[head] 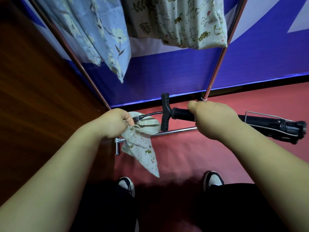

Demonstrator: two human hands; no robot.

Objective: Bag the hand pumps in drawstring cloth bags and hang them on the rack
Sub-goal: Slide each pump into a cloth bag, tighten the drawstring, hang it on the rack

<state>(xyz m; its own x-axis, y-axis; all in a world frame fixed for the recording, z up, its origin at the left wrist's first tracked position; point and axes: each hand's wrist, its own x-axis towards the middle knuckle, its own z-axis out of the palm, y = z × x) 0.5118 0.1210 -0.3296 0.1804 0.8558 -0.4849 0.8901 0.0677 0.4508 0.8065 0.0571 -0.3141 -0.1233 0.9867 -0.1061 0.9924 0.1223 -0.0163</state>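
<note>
Cotton bag (pixel 142 148) hangs bunched from my left hand (pixel 115 124), fingers pinched on its mouth, with the hose (pixel 150 114) tip right there. My right hand (pixel 212 119) is wrapped round the pump (pixel 182 114), held level over the rack (pixel 175 131) bar. I'd spread the mouth wide and feed the hose and T-handle (pixel 165 113) in first. Two hung bags (pixel 184 22) sit beyond.

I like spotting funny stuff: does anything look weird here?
Only slightly: the small cream printed cloth bag dangles limp from the left hand, with just the thin hose tip of the black hand pump at its mouth.
</note>
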